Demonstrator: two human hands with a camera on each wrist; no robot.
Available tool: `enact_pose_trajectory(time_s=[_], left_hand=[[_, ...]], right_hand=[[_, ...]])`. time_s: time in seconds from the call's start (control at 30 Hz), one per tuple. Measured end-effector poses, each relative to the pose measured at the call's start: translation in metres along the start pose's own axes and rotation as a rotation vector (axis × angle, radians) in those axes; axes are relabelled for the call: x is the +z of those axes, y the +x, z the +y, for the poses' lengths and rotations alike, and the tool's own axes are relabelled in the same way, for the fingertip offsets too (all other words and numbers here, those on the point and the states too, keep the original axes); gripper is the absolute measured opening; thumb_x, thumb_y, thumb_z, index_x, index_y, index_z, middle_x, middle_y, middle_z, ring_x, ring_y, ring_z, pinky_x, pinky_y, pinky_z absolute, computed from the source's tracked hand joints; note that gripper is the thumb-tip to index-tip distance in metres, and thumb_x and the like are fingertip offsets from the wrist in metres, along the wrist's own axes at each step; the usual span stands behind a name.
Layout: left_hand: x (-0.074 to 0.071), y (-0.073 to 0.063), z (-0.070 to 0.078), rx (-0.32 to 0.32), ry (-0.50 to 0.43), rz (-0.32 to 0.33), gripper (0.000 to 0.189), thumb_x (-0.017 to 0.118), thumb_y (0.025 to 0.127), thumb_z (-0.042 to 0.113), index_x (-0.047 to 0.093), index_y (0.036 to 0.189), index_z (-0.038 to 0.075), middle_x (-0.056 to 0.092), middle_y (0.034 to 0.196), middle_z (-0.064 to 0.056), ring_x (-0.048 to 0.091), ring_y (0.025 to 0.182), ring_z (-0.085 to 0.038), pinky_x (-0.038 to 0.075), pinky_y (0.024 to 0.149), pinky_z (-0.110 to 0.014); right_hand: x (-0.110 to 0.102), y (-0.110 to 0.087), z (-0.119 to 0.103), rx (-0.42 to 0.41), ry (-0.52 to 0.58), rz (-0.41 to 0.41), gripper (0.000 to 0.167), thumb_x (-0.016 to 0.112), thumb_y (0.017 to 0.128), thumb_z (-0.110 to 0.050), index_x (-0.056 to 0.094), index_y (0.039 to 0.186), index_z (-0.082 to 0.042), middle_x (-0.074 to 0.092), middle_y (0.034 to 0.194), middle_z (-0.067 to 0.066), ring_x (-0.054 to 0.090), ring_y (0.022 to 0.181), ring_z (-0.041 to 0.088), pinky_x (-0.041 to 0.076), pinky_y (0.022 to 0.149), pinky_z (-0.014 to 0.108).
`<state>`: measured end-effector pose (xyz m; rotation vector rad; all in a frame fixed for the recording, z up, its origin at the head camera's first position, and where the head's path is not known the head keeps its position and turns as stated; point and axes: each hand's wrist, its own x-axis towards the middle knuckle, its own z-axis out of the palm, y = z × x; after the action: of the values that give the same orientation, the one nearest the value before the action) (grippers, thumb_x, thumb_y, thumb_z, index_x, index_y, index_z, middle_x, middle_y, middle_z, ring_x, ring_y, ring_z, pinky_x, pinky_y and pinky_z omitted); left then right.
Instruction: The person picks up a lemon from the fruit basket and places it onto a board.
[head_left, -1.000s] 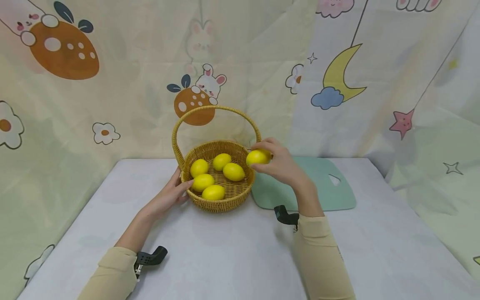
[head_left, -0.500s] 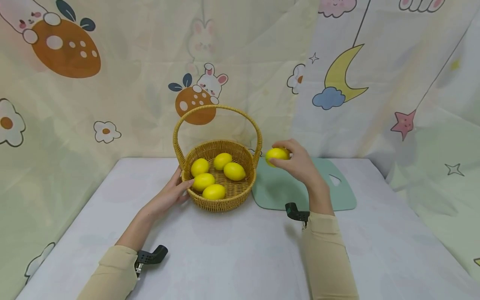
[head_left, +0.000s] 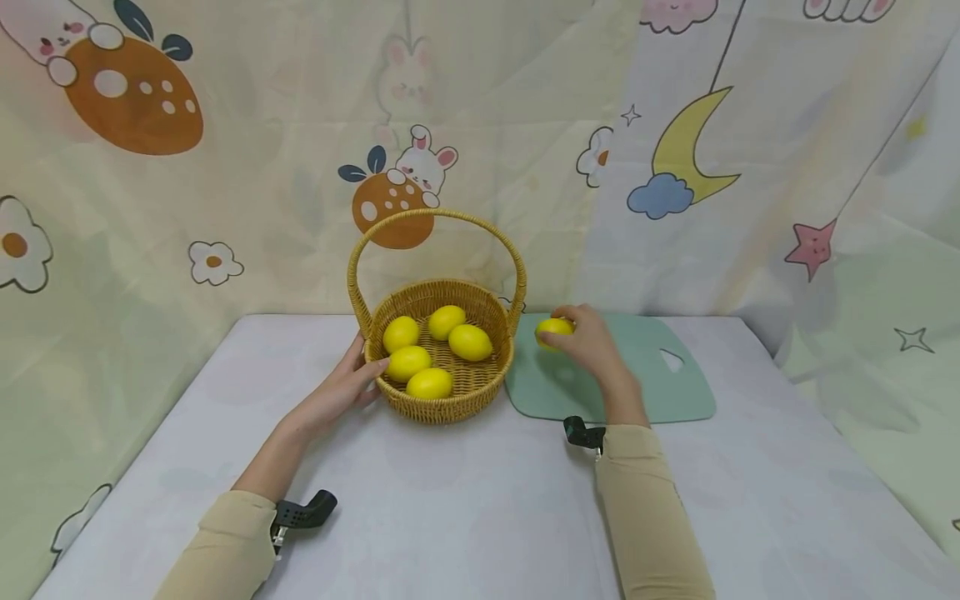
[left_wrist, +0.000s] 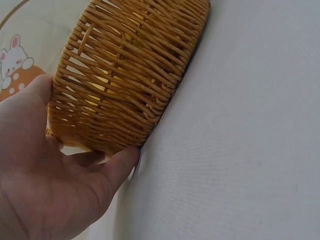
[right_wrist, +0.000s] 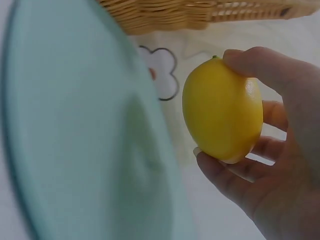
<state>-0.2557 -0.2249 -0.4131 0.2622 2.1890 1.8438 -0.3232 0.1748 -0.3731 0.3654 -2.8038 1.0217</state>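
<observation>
A yellow lemon is pinched between the thumb and fingers of my right hand, held over the pale green cutting board. In the right wrist view the lemon shows its small green stem end, and a gap separates it from the board. My left hand holds the side of the round wicker basket, thumb at the rim and fingers around the outer wall. Several lemons lie inside that basket. From the left wrist, the fingertips reach the basket's bottom edge.
The basket's tall arched handle rises above its rim. Beside the basket on the right, the board lies flat on the white-covered table. A printed cloth hangs behind the table's back edge.
My right hand has carried the lemon from the basket's right rim to over the cutting board, then lowered it. The left hand stays on the basket.
</observation>
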Motion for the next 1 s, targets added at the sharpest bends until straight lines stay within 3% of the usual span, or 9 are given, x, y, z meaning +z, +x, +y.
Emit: enact_pose_trajectory(time_s=[0.23,0.47,1.0], left_hand=[[0.002,0.001,0.001,-0.001,-0.004,-0.002,0.077,0.051,0.103,0.042,-0.006,0.154,0.052,-0.005,0.169,0.002,0.019,0.153,-0.028,0.033,0.118,-0.055],[0.002,0.002,0.002,0.000,-0.004,-0.007,0.077,0.050,0.103,0.042,-0.007,0.154,0.052,-0.006,0.169,0.002,0.018,0.153,-0.028,0.033,0.118,-0.055],[0.001,0.000,0.001,0.010,0.012,-0.005,0.076,0.049,0.104,0.043,-0.007,0.154,0.053,-0.005,0.169,0.003,0.018,0.153,-0.027,0.032,0.118,-0.056]], right_hand=[[0.016,0.000,0.006,0.016,0.012,-0.035,0.052,0.072,0.086,-0.035,0.062,0.126,-0.003,0.058,0.122,0.018,0.051,0.102,0.030,0.044,0.080,0.035],[0.028,0.002,0.010,0.037,0.001,-0.013,0.057,0.068,0.090,-0.035,0.056,0.135,-0.002,0.055,0.127,0.022,0.051,0.109,0.033,0.046,0.092,0.046],[0.031,0.004,0.006,0.038,0.029,-0.006,0.056,0.067,0.092,-0.026,0.052,0.140,-0.003,0.053,0.135,0.022,0.053,0.116,0.036,0.046,0.100,0.050]])
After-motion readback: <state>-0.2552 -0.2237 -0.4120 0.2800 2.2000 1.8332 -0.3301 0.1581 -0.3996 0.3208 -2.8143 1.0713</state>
